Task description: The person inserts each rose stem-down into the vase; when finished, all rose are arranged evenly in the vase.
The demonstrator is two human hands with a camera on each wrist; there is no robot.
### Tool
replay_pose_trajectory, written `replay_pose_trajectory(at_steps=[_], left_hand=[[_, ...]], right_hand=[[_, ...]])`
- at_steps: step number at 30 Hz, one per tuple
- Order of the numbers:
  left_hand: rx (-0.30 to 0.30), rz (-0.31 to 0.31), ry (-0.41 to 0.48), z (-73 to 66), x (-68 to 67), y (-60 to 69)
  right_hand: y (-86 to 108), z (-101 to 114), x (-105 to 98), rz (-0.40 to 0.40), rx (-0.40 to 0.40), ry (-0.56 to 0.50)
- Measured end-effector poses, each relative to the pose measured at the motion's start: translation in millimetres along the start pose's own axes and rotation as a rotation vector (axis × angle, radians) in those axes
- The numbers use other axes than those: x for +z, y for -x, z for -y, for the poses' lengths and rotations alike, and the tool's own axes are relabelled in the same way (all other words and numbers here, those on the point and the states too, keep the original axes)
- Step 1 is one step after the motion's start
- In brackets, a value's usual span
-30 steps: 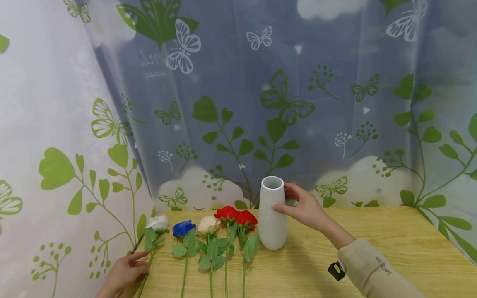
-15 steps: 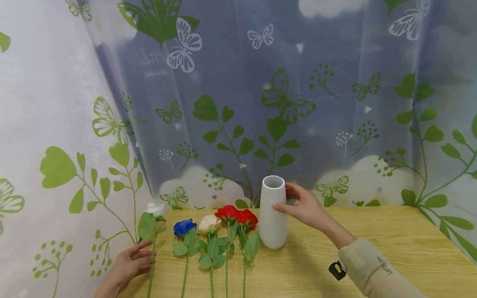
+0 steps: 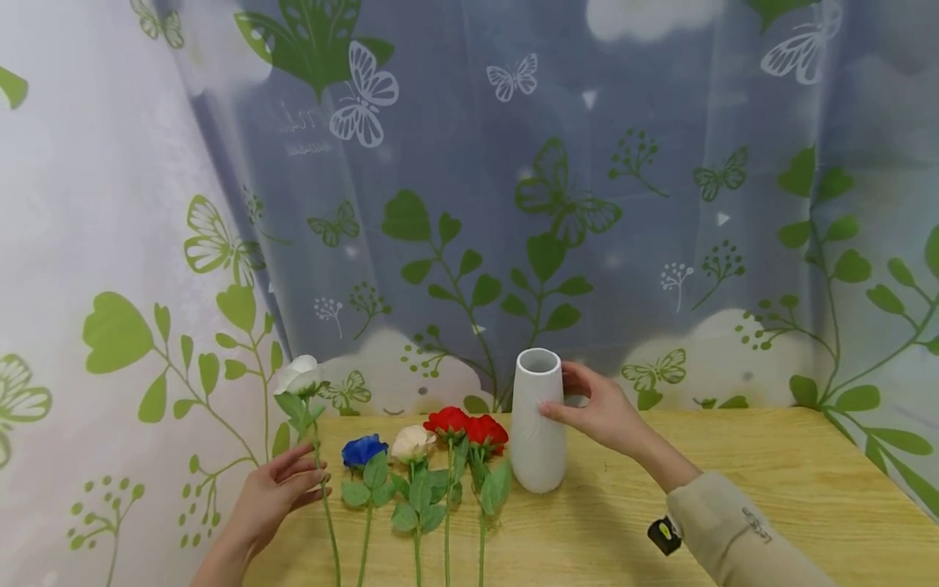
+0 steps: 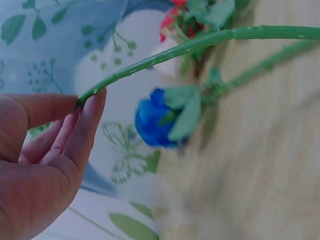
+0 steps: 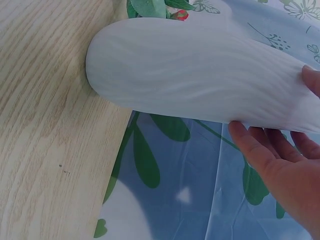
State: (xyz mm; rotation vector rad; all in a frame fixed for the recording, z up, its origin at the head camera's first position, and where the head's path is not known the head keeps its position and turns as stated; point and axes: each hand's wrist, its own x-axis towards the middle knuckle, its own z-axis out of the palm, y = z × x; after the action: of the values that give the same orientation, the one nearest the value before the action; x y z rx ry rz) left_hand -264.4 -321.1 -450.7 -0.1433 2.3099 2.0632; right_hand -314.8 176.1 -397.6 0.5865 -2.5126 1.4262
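In the head view a white rose (image 3: 299,377) stands raised at the left, its green stem pinched between the thumb and fingers of my left hand (image 3: 279,493). The left wrist view shows that stem (image 4: 165,56) running from the fingertips to the right edge. My right hand (image 3: 597,408) grips the upper part of a white vase (image 3: 539,440), thumb in front and fingers on the far side. The vase stands upright on the table, its mouth showing no flowers. In the right wrist view its ridged side (image 5: 190,70) lies between thumb and fingers.
On the wooden table (image 3: 734,456) lie a blue rose (image 3: 363,450), a cream rose (image 3: 412,443) and two red roses (image 3: 486,432), left of the vase. A patterned curtain (image 3: 455,163) hangs behind the table. A small black object (image 3: 663,536) sits by my right sleeve.
My left hand has lifted the white rose off the table, up and slightly to the right. The right hand and the vase have stayed in place.
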Motion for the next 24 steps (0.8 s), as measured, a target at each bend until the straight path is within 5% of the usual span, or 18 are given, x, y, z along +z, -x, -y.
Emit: replay_pose_trajectory(at_steps=[14,24], left_hand=[[0.244,-0.043,0.206,-47.3,37.1,-4.4],[0.257,-0.122,0.308,-85.1,60.2,-11.1]], right_hand=[[2.7,2.0,-0.2,0.003,-0.004,-0.006],[3.1,3.0,-0.7,0.003,0.004,-0.012]])
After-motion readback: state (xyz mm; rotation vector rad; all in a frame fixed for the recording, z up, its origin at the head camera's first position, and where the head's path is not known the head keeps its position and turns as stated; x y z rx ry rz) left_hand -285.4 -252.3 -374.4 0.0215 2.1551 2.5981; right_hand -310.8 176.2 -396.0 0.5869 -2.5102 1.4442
